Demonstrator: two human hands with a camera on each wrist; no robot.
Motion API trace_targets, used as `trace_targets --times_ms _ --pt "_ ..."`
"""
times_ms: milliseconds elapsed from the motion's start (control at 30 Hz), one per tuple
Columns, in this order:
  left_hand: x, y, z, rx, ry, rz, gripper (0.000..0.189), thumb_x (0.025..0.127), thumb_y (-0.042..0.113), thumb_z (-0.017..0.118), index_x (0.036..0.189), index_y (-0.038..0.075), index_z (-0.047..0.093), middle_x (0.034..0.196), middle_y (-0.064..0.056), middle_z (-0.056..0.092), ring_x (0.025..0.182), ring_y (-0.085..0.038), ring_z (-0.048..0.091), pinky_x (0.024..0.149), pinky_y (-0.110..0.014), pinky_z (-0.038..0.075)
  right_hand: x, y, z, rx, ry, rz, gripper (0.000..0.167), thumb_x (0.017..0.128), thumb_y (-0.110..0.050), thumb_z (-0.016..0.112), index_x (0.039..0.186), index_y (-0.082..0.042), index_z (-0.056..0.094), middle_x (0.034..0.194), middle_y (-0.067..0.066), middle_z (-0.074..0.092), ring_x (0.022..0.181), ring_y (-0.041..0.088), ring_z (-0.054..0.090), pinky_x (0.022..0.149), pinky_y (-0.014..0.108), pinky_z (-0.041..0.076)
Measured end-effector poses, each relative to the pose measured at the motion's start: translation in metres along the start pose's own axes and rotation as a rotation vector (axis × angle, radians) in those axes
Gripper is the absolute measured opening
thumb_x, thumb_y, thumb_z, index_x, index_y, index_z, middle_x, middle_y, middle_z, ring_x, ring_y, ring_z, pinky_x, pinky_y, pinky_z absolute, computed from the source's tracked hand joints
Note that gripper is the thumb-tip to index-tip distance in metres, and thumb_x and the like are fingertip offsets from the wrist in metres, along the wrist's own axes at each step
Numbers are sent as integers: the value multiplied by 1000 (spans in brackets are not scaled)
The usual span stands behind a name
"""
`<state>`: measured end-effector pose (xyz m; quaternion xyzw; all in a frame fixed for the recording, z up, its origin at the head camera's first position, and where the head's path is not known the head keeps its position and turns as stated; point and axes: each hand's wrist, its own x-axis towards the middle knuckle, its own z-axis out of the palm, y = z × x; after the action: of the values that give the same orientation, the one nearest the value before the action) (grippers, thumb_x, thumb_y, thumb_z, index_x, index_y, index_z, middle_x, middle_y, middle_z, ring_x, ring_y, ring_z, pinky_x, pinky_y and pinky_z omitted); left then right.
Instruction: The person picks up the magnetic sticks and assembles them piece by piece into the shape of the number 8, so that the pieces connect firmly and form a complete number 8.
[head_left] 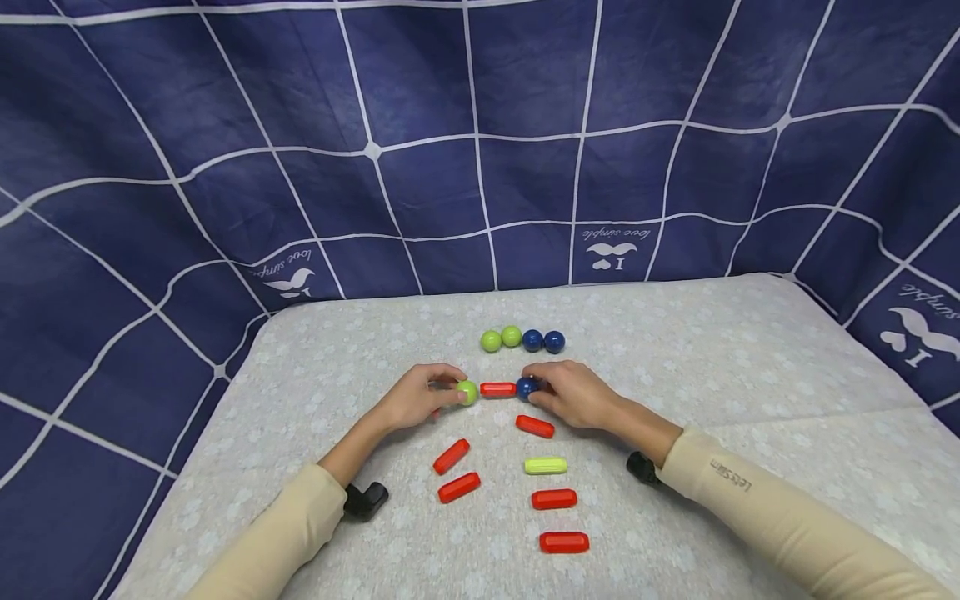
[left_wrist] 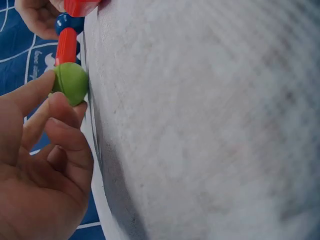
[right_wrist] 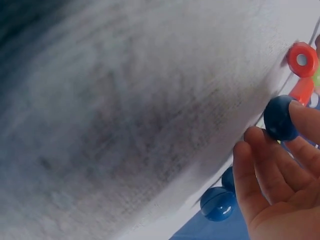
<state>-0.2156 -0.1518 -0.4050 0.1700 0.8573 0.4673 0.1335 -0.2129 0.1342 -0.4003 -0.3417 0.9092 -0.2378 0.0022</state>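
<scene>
My left hand (head_left: 420, 396) pinches a green ball (head_left: 467, 392) between thumb and fingers. Opposite it, my right hand (head_left: 577, 393) pinches a dark blue ball (head_left: 527, 388). Between the two balls lies a red faceted rod (head_left: 498, 389); its ends meet or nearly meet them. In the left wrist view, the green ball (left_wrist: 71, 84), red rod (left_wrist: 66, 47) and blue ball (left_wrist: 69, 23) form one line. The right wrist view shows my thumb on the blue ball (right_wrist: 280, 118). Another red piece (head_left: 436, 413) is mostly hidden under my left hand.
Beyond the hands, green balls (head_left: 491, 341) and blue balls (head_left: 554, 342) sit in a row. Nearer me lie several red rods (head_left: 554, 499) and one yellow-green rod (head_left: 545, 466). A blue checked cloth (head_left: 525, 183) hangs behind the pale tabletop (head_left: 315, 358).
</scene>
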Motion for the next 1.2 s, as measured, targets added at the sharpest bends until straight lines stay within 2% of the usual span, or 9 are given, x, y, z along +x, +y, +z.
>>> trace_targets --times_ms 133,533,900,1033,1200 --pt "1 0 1 -13 -4 7 29 92 18 72 118 7 67 104 -8 65 55 -18 55 53 -30 47 1 0 0 3 -1 6 31 91 -13 71 120 -3 65 96 -1 67 75 10 55 71 33 48" --pt "1 -1 2 -24 -3 -26 28 92 16 71 118 7 66 106 -9 64 61 -17 58 57 -32 50 1 -1 1 3 -2 8 32 91 -14 71 121 -4 65 95 -2 66 74 10 54 71 32 47" --pt "2 -2 3 -21 -11 -18 28 93 16 70 118 7 66 105 -8 65 63 -17 59 57 -31 50 0 -1 0 1 -1 1 31 92 -14 71 121 -4 65 96 -1 66 75 10 54 72 33 48" --pt "2 -3 3 -19 -18 -6 32 92 18 71 121 5 64 107 -10 65 68 -17 61 60 -32 52 0 0 0 -2 -5 3 31 92 -14 71 121 -4 65 98 0 67 76 11 55 72 34 48" --pt "-3 -4 -1 8 16 5 42 90 21 74 127 4 62 110 -9 65 71 -17 61 64 -31 52 0 0 -1 -8 -14 -4 33 93 -14 70 123 -3 64 101 1 68 78 11 55 74 35 49"
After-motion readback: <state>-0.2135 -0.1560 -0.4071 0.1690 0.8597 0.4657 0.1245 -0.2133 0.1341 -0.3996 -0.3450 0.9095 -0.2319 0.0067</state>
